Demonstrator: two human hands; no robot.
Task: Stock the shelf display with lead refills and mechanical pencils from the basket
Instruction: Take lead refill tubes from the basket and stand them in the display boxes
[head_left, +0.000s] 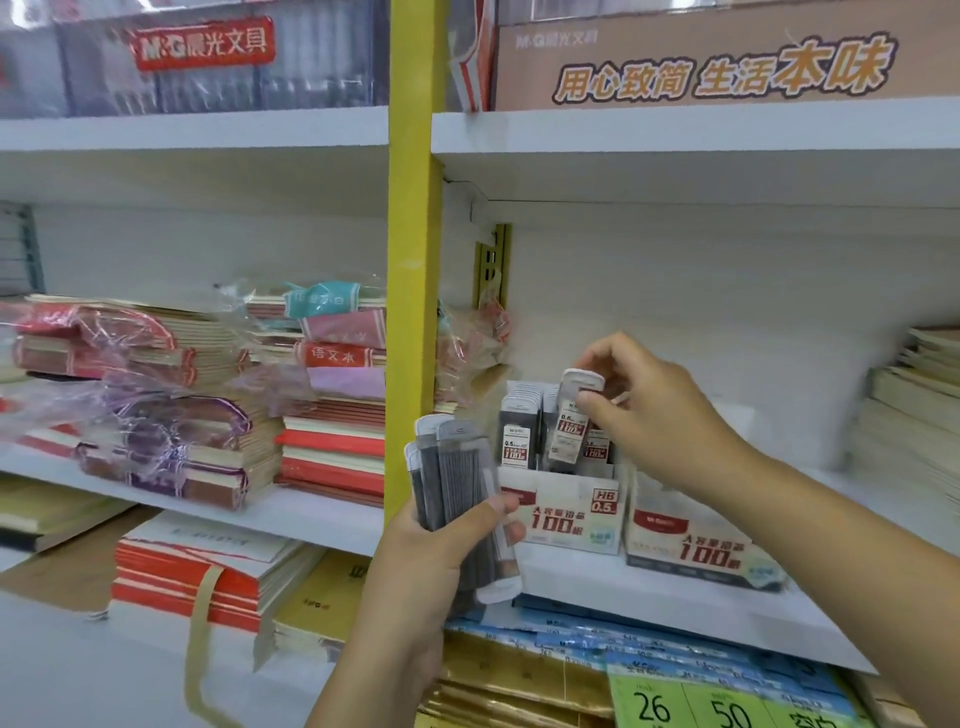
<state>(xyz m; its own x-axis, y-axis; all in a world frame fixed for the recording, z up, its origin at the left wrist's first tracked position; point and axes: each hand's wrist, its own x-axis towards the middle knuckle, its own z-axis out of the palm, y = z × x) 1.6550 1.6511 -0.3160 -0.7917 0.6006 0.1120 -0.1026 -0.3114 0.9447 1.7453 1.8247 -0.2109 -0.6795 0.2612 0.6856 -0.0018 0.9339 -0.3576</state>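
Several lead refill cases (457, 483) sit gripped in the left hand (431, 566), just left of the HB 0.5 display box (566, 519). Above that box the right hand (654, 415) pinches a single refill case (574, 426), its foot among the shelved cases (517, 436). Stocking looks under way; next, seat it upright.

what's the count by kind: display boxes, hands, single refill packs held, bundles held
display boxes: 2
left hand, right hand: 2
single refill pack, in right hand: 1
bundle of packs, in left hand: 1
total: 6
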